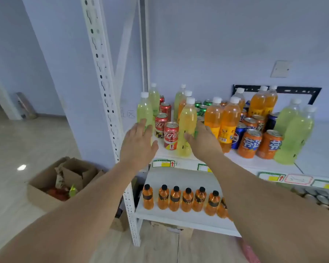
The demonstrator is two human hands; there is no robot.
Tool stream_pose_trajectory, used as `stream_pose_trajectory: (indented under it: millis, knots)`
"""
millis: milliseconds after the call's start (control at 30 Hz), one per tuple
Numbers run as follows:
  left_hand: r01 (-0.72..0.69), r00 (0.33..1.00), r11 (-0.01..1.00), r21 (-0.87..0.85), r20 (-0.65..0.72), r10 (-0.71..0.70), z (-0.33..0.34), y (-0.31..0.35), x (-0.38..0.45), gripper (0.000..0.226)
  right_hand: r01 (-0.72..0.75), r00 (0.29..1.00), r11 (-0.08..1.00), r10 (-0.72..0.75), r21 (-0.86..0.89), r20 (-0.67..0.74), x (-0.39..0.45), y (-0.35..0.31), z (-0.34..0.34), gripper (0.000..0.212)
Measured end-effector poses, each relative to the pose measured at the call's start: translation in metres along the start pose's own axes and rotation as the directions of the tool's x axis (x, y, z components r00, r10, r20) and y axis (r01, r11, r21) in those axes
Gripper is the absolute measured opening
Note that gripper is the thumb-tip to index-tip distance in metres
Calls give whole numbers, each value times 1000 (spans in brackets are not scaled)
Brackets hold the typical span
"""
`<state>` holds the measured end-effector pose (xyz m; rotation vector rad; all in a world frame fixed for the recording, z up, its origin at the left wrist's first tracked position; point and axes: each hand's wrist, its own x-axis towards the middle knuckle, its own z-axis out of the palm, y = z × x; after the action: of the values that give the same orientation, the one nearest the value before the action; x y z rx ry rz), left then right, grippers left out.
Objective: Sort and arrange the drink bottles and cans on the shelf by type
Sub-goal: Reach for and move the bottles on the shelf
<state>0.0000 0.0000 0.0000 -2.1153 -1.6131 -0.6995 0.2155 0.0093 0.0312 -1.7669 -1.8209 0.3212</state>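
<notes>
Red cans (171, 135) stand between upright green bottle (145, 111) and upright yellow bottle (187, 122). Left hand (139, 143) fingers (143, 125) released; right hand (204, 142) grasp cannot be told.

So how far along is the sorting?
Early. The small orange bottles below stand in a neat row. The left hand is at a green bottle, the right hand at a yellow bottle. Up top, red cans, large orange bottles and blue cans sit mixed.

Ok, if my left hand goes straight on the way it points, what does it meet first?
Probably the leftmost pale green bottle; the left hand overlaps its lower part in the picture, though depth is unclear.
</notes>
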Motion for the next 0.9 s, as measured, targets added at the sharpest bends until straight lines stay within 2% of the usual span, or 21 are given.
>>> stream_pose_trajectory:
  millis: [67,133,333,433,500,600,733,900]
  knots:
    - [255,967,954,-156,67,-248,21,-7,14,71,-129,991,985,131,118,-9,19,0,14,77]
    - [403,915,865,-300,119,-385,43,-15,27,85,-181,983,961,186,210,-6,33,-2,26,86]
    - [568,816,646,-510,248,-522,90,-38,58,102,-281,938,888,335,364,-94,74,-3,56,90]
    - [608,780,511,-608,335,-529,105,-50,70,102,-311,924,862,373,400,-86,82,-3,61,91]
    - [614,770,455,-645,364,-524,106,-54,74,91,-312,926,857,370,409,-69,85,-3,61,91]
    - [567,796,433,-701,328,-509,92,-47,69,67,-284,937,846,345,452,-59,80,2,57,92]
    - [487,824,360,-795,282,-491,62,-16,32,57,-207,939,847,312,490,-143,52,11,49,96]
    - [485,851,249,-839,387,-354,37,58,-30,50,-194,915,811,353,552,-196,3,43,16,92]
